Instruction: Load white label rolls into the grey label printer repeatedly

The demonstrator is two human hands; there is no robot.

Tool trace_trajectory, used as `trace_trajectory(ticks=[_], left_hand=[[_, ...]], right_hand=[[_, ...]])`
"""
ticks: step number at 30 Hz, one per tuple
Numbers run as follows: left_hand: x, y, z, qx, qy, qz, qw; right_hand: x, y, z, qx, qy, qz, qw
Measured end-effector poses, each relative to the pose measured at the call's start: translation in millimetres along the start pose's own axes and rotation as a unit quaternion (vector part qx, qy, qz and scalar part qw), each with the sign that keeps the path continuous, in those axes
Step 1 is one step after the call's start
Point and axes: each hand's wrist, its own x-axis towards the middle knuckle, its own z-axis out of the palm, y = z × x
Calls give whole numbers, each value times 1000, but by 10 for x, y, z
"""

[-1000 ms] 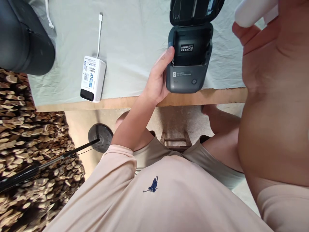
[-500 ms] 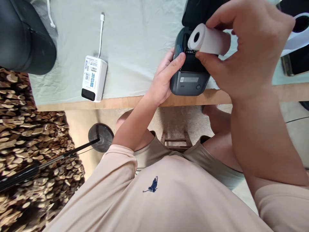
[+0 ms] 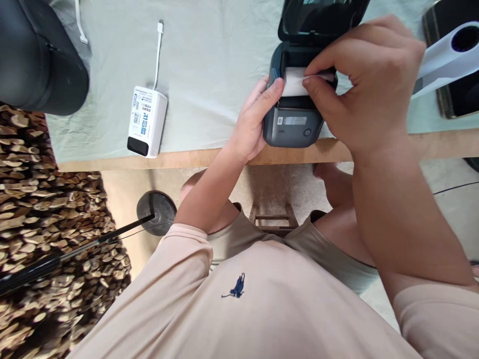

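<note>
A dark grey label printer [image 3: 294,132] stands at the table's front edge with its lid [image 3: 318,20] raised. My left hand [image 3: 256,117] grips its left side, thumb on the rim of the opening. Inside the bay lies a white paper roll [image 3: 294,82]. My right hand [image 3: 359,75] reaches over the printer from the right, thumb and forefinger pinching the roll's paper at the top. The roll's right part is mostly hidden behind those fingers.
A white power bank [image 3: 145,122] with a short cable lies left on the cloth-covered table [image 3: 209,75]. A black bag [image 3: 41,60] fills the far left. At right, a loose white roll [image 3: 445,52] rests over a dark phone-like object [image 3: 462,94]. Below stands a black round-based pole [image 3: 155,214].
The paper roll has gone from above the printer down into its bay. My right hand has moved lower and left, its fingers now pinched together at the paper. My left hand stays put.
</note>
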Motion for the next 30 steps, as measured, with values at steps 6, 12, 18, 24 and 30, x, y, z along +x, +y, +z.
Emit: trace_trajectory(ticks=[6,12,18,24,30], left_hand=[[21,25,-54,0,-34,-4,999],[51,12,-195,46,-26,-23,998],[45,-9,-158,129,-45,15,990],[8,-10,-122,193,-54,28,979],[-5,-17,-131,212,-48,31,976]], right_hand=[[-67,-59,10,17,-5,-65,998],[-53,-51,40,87,10,-98,991],[-38,-79,-8,171,141,44,974],[60,-55,56,394,188,32,899],[36,-139,16,407,170,42,896]])
